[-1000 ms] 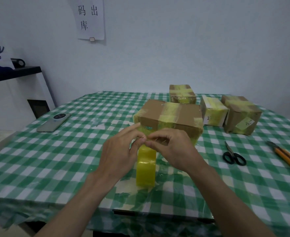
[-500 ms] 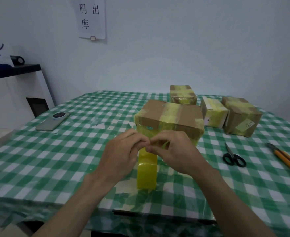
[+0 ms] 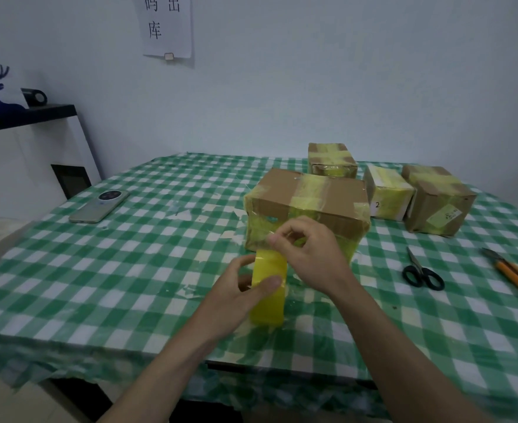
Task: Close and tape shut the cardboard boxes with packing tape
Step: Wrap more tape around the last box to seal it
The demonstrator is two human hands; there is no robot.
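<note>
Gripping the tape roll (image 3: 268, 288), left hand (image 3: 239, 296); right hand (image 3: 309, 254) pinches its end.

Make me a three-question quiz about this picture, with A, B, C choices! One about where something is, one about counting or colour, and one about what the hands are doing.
1. Where are the scissors?
A. On the table, right of the hands
B. On top of a box
C. Beside the phone

2. How many cardboard boxes are on the table?
A. Two
B. Four
C. Six

3. What is the left hand doing?
A. Lying flat on the table
B. Holding the scissors
C. Gripping the yellow tape roll

Answers:
1. A, they lie on the checked cloth to the right of the right hand.
2. B, one big box sits near the hands and three smaller ones sit behind it.
3. C, its thumb and fingers curl round the roll while the right hand pinches the tape end above it.
</note>
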